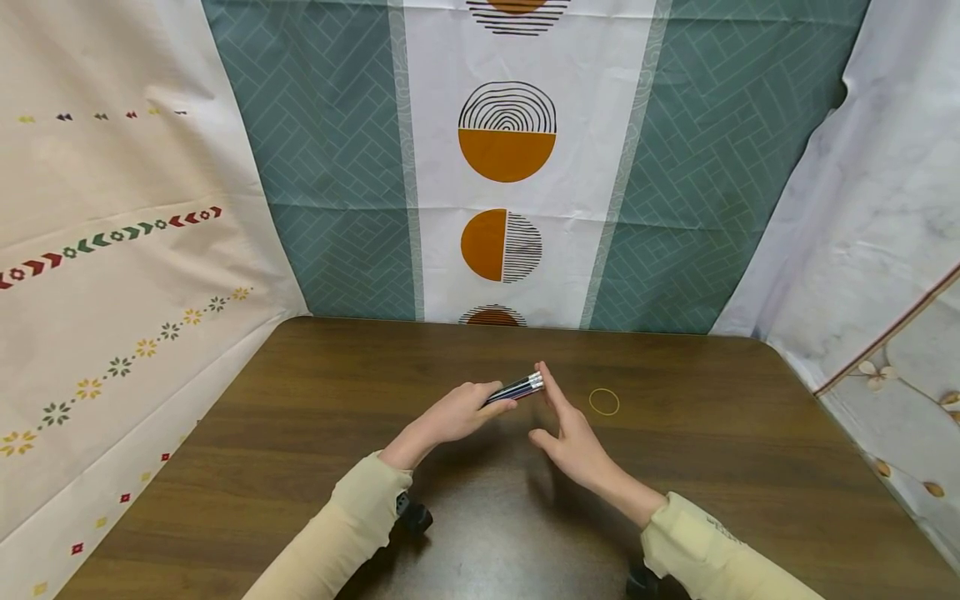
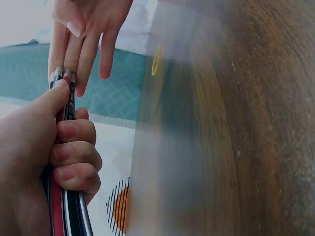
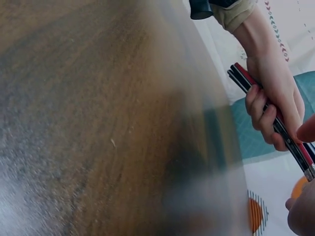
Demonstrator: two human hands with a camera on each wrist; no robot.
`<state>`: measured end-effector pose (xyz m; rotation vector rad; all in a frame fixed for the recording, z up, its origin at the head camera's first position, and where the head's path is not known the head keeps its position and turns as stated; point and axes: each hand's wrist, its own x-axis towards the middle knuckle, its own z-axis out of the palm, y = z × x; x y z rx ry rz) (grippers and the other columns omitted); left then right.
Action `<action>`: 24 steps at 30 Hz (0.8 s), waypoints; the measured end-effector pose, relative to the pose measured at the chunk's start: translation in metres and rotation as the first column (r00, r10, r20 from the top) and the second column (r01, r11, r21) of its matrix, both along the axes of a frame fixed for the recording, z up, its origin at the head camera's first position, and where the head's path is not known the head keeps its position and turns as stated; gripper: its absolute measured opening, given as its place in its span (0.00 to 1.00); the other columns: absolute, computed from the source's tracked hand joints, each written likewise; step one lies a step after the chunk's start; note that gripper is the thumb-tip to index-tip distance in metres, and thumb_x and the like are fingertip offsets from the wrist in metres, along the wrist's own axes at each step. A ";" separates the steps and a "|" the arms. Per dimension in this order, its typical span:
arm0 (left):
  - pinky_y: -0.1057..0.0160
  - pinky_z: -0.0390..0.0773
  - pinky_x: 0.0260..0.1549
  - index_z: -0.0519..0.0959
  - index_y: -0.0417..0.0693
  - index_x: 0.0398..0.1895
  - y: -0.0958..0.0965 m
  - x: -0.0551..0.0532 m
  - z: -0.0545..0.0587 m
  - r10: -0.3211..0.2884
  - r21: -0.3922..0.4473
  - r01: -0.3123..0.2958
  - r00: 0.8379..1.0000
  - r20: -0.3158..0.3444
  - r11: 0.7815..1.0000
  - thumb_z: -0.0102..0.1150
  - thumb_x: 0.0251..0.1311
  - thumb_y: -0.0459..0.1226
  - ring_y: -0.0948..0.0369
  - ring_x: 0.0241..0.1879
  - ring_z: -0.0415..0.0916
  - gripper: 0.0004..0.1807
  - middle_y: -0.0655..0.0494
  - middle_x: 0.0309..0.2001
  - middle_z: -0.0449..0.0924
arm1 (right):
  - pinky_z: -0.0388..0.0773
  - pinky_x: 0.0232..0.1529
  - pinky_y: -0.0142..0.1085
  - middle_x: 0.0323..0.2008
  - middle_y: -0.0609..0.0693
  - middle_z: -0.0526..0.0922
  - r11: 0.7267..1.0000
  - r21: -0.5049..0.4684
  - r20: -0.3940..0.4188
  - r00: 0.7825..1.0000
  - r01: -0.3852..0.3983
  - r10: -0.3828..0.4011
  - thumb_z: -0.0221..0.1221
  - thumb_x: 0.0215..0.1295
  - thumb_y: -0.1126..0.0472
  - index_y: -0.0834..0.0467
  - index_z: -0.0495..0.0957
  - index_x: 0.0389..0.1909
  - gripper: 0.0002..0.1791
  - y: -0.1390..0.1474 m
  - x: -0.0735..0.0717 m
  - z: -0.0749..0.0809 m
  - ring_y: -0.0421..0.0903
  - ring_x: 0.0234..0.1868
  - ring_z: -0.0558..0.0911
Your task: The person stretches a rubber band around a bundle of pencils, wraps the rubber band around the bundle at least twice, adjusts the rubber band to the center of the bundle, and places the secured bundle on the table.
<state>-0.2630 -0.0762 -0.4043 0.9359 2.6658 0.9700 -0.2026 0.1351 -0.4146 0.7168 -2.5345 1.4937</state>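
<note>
My left hand (image 1: 456,412) holds a bundle of slim pencils (image 1: 519,387) above the table, fingers curled round it and thumb laid along it. In the left wrist view the pencils (image 2: 58,214) are black, red and white, with silvery metal ends together at the top. Straight fingers of my right hand (image 1: 576,446) lie against those metal ends, its thumb held apart. The right wrist view shows the dark opposite ends sticking out behind the left hand (image 3: 275,91). A thin yellow rubber band (image 1: 604,402) lies on the table, right of the right hand.
The brown wooden table (image 1: 300,467) reaches back to a teal and white patterned cloth (image 1: 337,167). Pale printed cloths hang at the left (image 1: 135,275) and right (image 1: 892,250). Dark wrist cameras sit below both sleeves.
</note>
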 end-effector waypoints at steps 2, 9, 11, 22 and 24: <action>0.69 0.63 0.24 0.74 0.48 0.40 0.001 0.001 0.000 -0.001 -0.001 0.001 1.000 -0.013 1.000 0.50 0.72 0.50 0.66 0.22 0.61 0.15 0.60 0.24 0.63 | 0.71 0.59 0.46 0.79 0.54 0.50 1.000 0.004 -0.016 1.000 0.002 -0.002 0.55 0.56 0.77 0.48 0.41 0.80 0.54 0.001 0.000 0.001 0.59 0.74 0.63; 0.69 0.63 0.24 0.73 0.48 0.42 0.003 0.003 0.000 -0.006 -0.013 0.005 1.000 -0.022 1.000 0.49 0.73 0.51 0.66 0.22 0.61 0.15 0.60 0.24 0.63 | 0.65 0.66 0.60 0.79 0.53 0.49 0.999 0.020 0.006 1.000 -0.028 0.027 0.55 0.59 0.76 0.47 0.41 0.80 0.53 0.007 -0.002 0.000 0.60 0.74 0.62; 0.69 0.63 0.24 0.73 0.49 0.41 0.003 0.003 -0.001 -0.005 -0.023 0.005 1.000 -0.027 1.000 0.49 0.73 0.51 0.66 0.21 0.61 0.16 0.60 0.24 0.62 | 0.64 0.67 0.59 0.79 0.53 0.50 0.998 0.041 0.014 0.999 -0.048 0.048 0.56 0.61 0.74 0.47 0.41 0.80 0.51 0.012 -0.004 0.001 0.60 0.74 0.63; 0.69 0.65 0.25 0.74 0.51 0.41 0.001 0.002 0.001 0.017 -0.064 -0.023 0.995 -0.095 0.998 0.51 0.72 0.51 0.66 0.24 0.65 0.14 0.61 0.25 0.66 | 0.73 0.60 0.56 0.64 0.55 0.78 0.955 0.215 -0.148 0.973 0.204 -0.175 0.60 0.70 0.57 0.54 0.75 0.64 0.23 0.080 -0.046 0.009 0.56 0.65 0.76; 0.69 0.65 0.25 0.73 0.51 0.41 0.001 0.002 0.001 0.009 -0.070 -0.016 0.995 -0.104 0.997 0.51 0.72 0.51 0.66 0.24 0.65 0.13 0.61 0.25 0.66 | 0.74 0.60 0.56 0.61 0.56 0.80 0.936 0.253 -0.137 0.966 0.246 -0.217 0.60 0.69 0.57 0.56 0.79 0.60 0.19 0.093 -0.051 0.007 0.58 0.64 0.76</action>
